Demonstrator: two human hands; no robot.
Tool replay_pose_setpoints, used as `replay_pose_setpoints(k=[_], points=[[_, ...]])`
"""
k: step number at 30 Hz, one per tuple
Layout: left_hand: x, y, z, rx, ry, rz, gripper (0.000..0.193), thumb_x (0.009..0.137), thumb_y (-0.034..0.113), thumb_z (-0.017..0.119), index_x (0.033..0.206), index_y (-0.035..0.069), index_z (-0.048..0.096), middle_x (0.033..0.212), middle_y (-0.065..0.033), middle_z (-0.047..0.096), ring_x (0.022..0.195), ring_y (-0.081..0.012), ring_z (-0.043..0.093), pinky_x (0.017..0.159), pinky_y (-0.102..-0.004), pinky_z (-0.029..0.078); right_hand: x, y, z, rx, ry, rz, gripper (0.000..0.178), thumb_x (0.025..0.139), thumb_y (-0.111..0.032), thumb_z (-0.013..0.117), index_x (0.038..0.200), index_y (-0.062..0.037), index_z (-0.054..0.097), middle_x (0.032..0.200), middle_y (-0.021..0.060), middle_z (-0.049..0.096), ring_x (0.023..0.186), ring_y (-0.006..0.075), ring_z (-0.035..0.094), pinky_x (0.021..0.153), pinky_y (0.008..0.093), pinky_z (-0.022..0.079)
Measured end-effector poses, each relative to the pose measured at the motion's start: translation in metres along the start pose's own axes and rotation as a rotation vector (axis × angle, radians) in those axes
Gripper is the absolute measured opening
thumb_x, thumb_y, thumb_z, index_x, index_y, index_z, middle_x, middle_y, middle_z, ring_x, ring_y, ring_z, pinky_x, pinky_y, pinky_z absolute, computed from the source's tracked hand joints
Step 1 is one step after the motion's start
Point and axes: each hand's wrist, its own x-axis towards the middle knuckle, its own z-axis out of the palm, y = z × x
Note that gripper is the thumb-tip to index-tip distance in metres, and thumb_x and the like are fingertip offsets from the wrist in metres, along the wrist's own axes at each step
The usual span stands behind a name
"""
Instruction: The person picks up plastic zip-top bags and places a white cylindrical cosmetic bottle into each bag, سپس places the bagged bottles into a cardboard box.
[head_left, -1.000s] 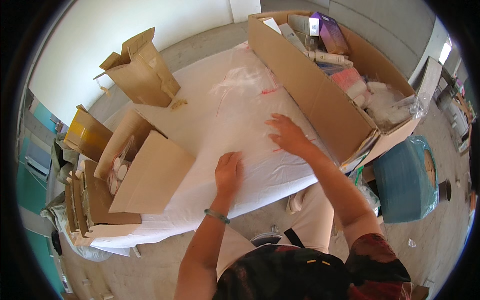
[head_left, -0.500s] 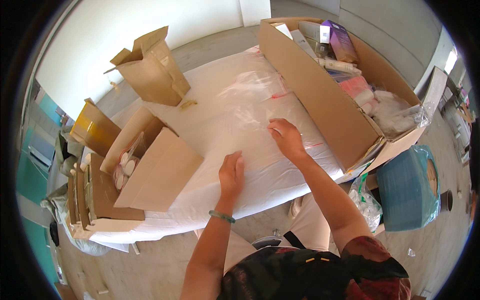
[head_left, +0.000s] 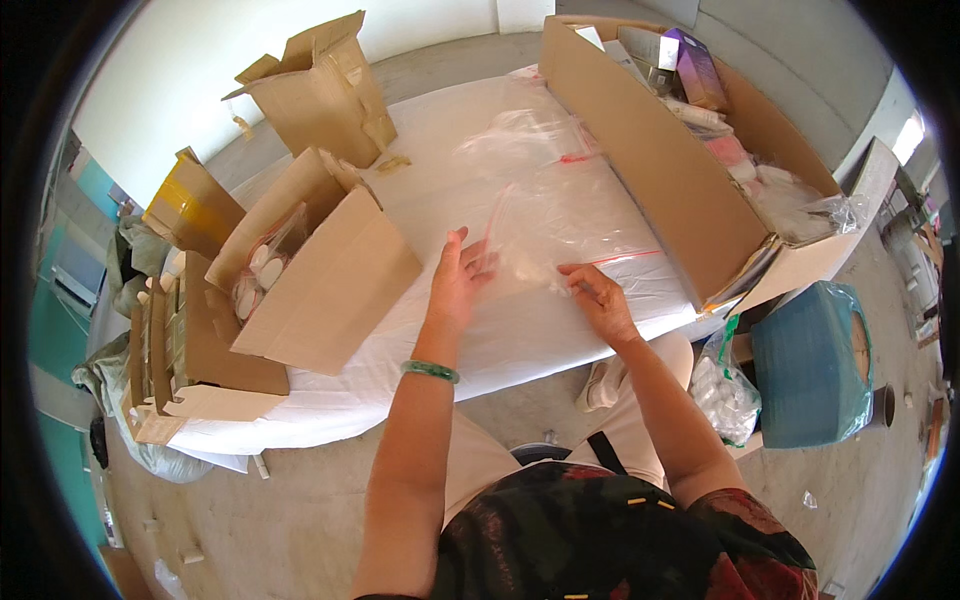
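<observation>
A clear plastic zip bag [head_left: 525, 235] with a reddish edge is spread between my two hands, above the white-covered table. Its near corner is pinched in the fingertips of my right hand [head_left: 603, 305]. Beside the bag's left edge, my left hand [head_left: 460, 278] has its fingers apart, slightly smeared by motion; a green bangle [head_left: 430, 371] circles that wrist. More clear bags [head_left: 520, 135] with red strips lie flat on the table beyond, and another red-edged bag [head_left: 625, 257] lies to the right of my right hand.
On the left stands an open carton [head_left: 330, 290] holding bagged white round items, with smaller cartons [head_left: 215, 345] beside it. A tall open carton [head_left: 325, 105] stands at the back. Along the right runs a long box [head_left: 640, 150] of mixed packages. A blue-wrapped bundle [head_left: 805, 370] sits below it.
The right hand has come nearer and now pinches a clear bag's corner. My left hand has moved forward and opened. The view has shifted slightly.
</observation>
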Motion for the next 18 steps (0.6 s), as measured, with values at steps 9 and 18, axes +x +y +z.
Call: replay_pose_setpoints(k=[9, 18], points=[[-0.026, 0.04, 0.005, 0.238, -0.181, -0.059, 0.035, 0.092, 0.03, 0.06, 0.112, 0.002, 0.064, 0.099, -0.0063, 0.067, 0.089, -0.015, 0.064, 0.076, -0.0323, 0.052, -0.001, 0.01, -0.003, -0.072, -0.006, -0.052, 0.013, 0.087, 0.005, 0.049, 0.094, -0.0053, 0.054, 0.118, 0.0098, 0.059, 0.112, 0.0214, 0.055, 0.095, 0.0315, 0.045], [-0.067, 0.065, 0.018, 0.425, -0.245, -0.09, 0.019, 0.085, 0.019, 0.068, 0.091, 0.0, 0.068, 0.082, -0.0044, 0.065, 0.074, -0.0124, 0.062, 0.066, -0.0282, 0.053, 0.0, 0.014, -0.003, 0.003, 0.083, -0.084, 0.017, 0.088, 0.004, 0.049, 0.1, -0.0058, 0.055, 0.119, 0.0098, 0.059, 0.112, 0.02, 0.055, 0.095, 0.0309, 0.044]])
